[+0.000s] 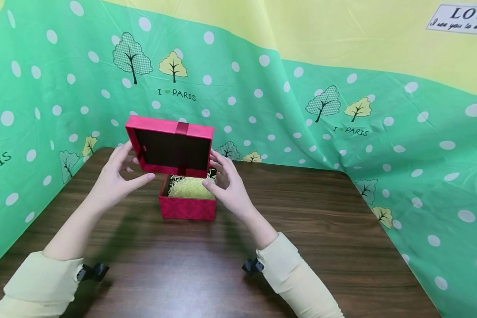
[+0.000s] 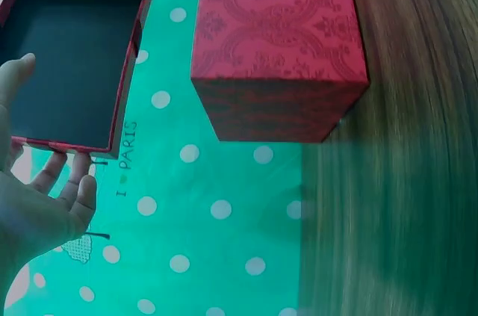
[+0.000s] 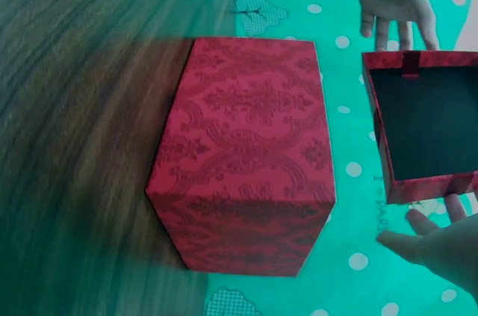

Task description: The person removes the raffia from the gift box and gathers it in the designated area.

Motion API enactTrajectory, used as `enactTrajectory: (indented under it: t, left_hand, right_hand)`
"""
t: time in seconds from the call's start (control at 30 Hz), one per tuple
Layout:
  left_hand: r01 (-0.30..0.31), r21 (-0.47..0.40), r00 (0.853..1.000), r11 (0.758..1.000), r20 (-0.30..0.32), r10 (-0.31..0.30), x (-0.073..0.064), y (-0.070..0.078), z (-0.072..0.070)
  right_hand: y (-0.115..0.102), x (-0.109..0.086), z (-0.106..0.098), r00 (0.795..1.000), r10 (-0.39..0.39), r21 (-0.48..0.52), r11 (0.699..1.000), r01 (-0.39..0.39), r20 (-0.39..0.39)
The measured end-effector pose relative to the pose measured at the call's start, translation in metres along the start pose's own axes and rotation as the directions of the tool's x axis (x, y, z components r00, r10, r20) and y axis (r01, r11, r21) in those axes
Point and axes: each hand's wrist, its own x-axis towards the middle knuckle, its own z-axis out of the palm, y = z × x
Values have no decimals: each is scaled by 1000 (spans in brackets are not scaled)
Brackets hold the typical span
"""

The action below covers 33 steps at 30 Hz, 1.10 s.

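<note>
A red box lid (image 1: pixel 172 148) is held up in the air, tilted so its black inside faces me. At its left side, my left hand (image 1: pixel 115 179) has its fingers along the outer edge, the thumb standing off in front. My right hand (image 1: pixel 232 190) holds the opposite side, its fingers partly hidden behind the lid. Below and behind sits the red patterned box (image 1: pixel 188 208), filled with pale yellow shredded paper (image 1: pixel 188 187). Both wrist views show the box's patterned outside, with the lid (image 2: pixel 71 69) beside it and fingers at its edges.
The dark wooden table (image 1: pixel 302 229) carries the box near its far side. A green polka-dot cloth (image 1: pixel 246 101) with printed trees hangs behind and along both sides. Small black devices (image 1: pixel 93 271) sit at both sleeve cuffs.
</note>
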Motion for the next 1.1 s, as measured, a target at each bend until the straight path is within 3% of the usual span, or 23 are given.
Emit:
enactTrajectory:
  t: [0.17,0.4,0.57,0.7,0.9,1.1]
  left_hand:
    - [2,40,1000,999,25,-3,-2,-21,-8]
    - [-59,61,989,996,138,50,-6,-29,-26]
    - [3,58,980,998,197,-14,-8,-29,-37]
    - [80,58,963,995,255,-93,-8,-31,-47]
    - [108,26,936,994,335,-110,-4,-38,-60]
    - [171,32,913,985,371,-171,-2,-43,-67]
  right_hand:
    - [3,1,8,1000,-2,34,999,3,-2]
    - [18,4,15,1000,3,-5,1000,-3,-5]
    - [5,4,21,1000,16,-19,1000,-16,16]
    - [1,4,25,998,55,-33,998,-54,21]
    - [4,5,30,992,126,-13,992,-126,-8]
    - [5,3,34,980,201,42,979,-200,-6]
